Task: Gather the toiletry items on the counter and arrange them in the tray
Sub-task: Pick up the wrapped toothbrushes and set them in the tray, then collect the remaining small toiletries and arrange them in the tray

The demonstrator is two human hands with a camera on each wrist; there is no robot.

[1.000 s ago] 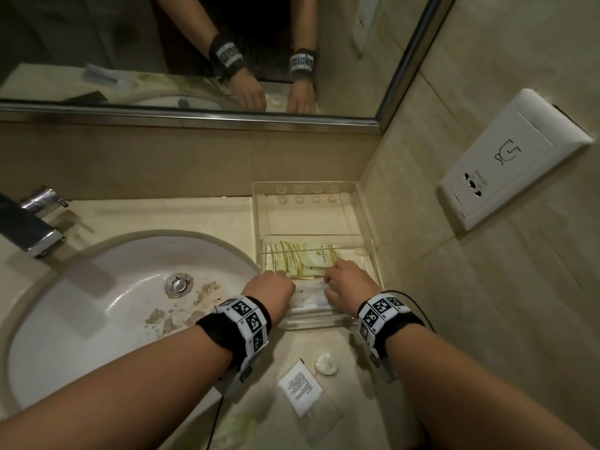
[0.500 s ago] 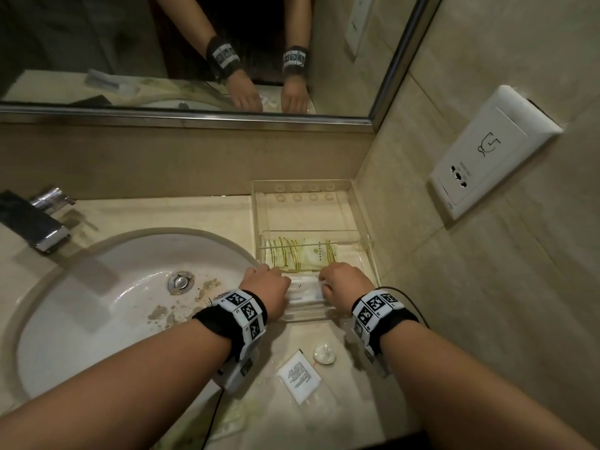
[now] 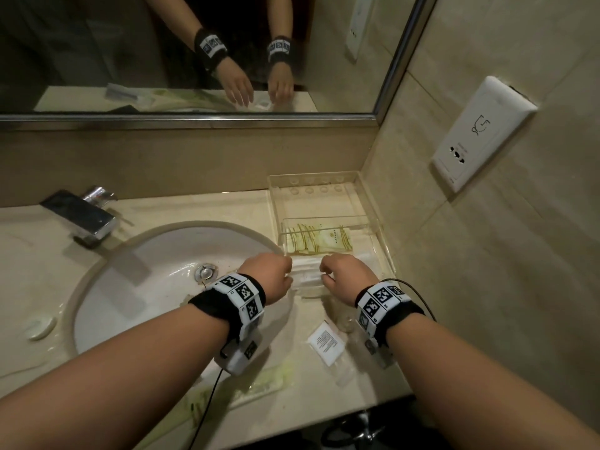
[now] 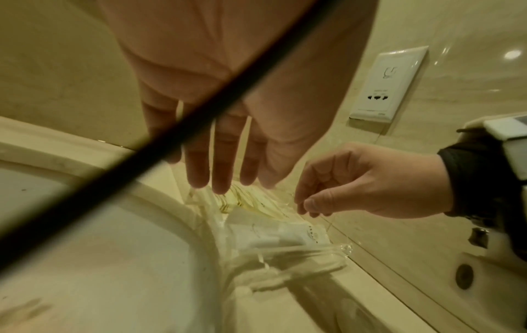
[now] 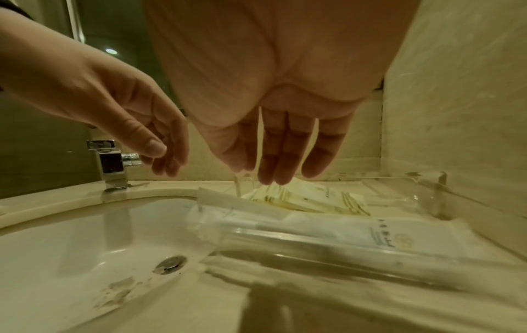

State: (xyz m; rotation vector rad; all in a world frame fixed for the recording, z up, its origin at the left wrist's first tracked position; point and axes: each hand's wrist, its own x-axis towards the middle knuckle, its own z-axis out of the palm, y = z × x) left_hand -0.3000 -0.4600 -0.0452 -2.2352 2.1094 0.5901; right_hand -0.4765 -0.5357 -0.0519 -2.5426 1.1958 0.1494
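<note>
A clear acrylic tray (image 3: pixel 373 203) stands on the counter between the sink and the right wall. Inside it lie a yellow-green striped sachet (image 3: pixel 319 240) and, at its near end, a white packet (image 3: pixel 306 277). My left hand (image 3: pixel 272 280) and right hand (image 3: pixel 344 276) hover just above that near end, a little apart. In the left wrist view the left hand (image 4: pixel 228 180) hangs with straight fingers over the packet (image 4: pixel 273 234). In the right wrist view the right hand (image 5: pixel 271 173) hangs relaxed above the sachet (image 5: pixel 308 198). Neither hand holds anything.
A white printed sachet (image 3: pixel 326 342), a clear wrapper (image 3: pixel 344 371) and a green-striped packet (image 3: pixel 259 381) lie on the counter near its front edge. The sink basin (image 3: pixel 146 287) and faucet (image 3: pixel 87 216) are to the left. A wall socket (image 3: pixel 480 134) is on the right wall.
Both hands have drawn back from inside the tray to its near end and lifted off the white packet, which stays in the tray.
</note>
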